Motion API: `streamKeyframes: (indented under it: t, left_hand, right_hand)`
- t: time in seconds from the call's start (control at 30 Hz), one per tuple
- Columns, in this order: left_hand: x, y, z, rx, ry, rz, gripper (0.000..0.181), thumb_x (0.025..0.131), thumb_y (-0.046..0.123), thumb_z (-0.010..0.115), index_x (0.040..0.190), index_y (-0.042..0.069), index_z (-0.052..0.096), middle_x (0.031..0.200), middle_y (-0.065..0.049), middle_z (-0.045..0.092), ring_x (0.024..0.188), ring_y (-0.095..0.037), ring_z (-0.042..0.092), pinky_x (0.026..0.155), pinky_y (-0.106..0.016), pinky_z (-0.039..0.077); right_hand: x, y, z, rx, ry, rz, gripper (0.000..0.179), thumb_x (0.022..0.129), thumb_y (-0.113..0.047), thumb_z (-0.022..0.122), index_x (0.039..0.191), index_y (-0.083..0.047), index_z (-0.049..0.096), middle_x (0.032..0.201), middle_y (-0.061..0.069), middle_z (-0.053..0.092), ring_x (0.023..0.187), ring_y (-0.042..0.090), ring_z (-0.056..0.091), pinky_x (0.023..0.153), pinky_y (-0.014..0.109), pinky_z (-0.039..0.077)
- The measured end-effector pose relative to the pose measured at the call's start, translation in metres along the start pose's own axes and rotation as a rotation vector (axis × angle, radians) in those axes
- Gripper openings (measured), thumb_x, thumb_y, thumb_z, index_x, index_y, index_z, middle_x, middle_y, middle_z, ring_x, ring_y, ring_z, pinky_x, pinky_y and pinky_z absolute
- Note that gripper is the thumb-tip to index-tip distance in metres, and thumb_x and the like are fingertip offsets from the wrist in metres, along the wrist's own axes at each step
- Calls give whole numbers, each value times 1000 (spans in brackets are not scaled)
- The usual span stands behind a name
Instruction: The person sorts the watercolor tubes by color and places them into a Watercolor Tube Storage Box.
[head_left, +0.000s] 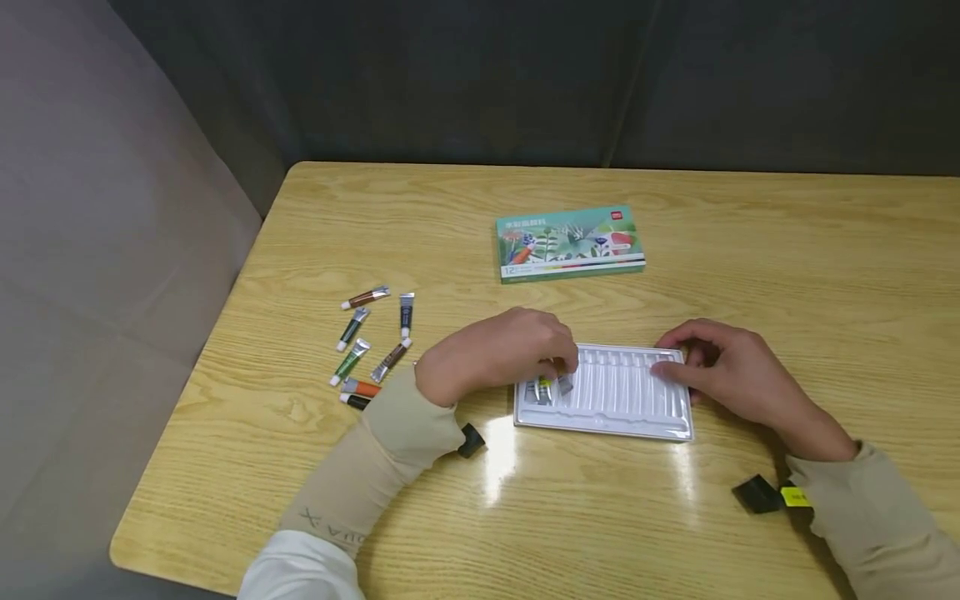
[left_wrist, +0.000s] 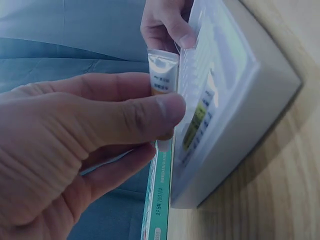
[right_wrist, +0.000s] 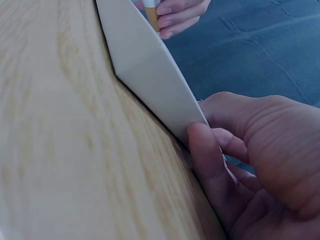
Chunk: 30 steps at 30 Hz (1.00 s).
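Observation:
My left hand [head_left: 510, 350] pinches a small paint tube [left_wrist: 162, 75] with an ochre band and silver end between thumb and fingers, above the left part of a white plastic tray [head_left: 615, 387]. Inside the tray's left end lies a tube with a yellow label [left_wrist: 196, 122]. The other grooves in sight hold no tubes. At the tray's right end, my right hand [head_left: 738, 379] grips the rim, thumb on top. The right wrist view shows fingers curled against the tray's outer wall [right_wrist: 150, 85].
Left of the tray, several paint tubes [head_left: 349, 362] lie scattered, brown, green, orange and dark; the left forearm is close to some. Behind the tray lies a green paint box [head_left: 570, 242]. The wooden table [head_left: 600, 517] ends at a dark curtain.

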<state>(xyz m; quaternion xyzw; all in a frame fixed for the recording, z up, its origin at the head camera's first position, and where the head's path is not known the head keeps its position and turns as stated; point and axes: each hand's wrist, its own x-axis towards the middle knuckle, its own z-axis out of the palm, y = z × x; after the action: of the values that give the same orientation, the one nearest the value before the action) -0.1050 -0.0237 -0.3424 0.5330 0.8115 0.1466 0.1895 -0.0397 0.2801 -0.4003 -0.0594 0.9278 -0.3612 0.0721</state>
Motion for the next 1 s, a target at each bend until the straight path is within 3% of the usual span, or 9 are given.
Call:
streamKeyframes:
  t: [0.3,0.57,0.77,1.0]
  left_hand:
    - [0,2,5,-2,18,48,7,100,15,69,99,14,76,99,4,74,88,-7,62,85,-23,51]
    - [0,2,6,-7,-18,-11,10,101,17,67,100,16,77,96,6,75,83,-4,62,82,-21,52]
    - [0,2,8,-35,-11,-15,25,102,1,59,101,17,78,94,6,76,80,-3,59,80,-18,51]
    - [-2,3,8,-14,1,-16,37,98,-11,50,86,15,73,78,4,58,73,-9,40,69,-20,35]
  right_hand:
    - [0,-2,0,1,7,-4,24,88,-24,84,108,-16,73,75,2,62,61,8,54,54,23,46]
    - [0,-1,1,5,9,-15,24,88,-24,83,108,-16,73,74,2,61,59,9,54,54,23,45]
    - [-1,-1,1,1,8,-19,24,88,-23,83,108,-16,73,74,2,62,60,9,54,53,23,45]
    - [0,-1,1,-11,3,-22,24,89,-24,83,108,-16,73,74,2,62,60,9,54,54,23,45]
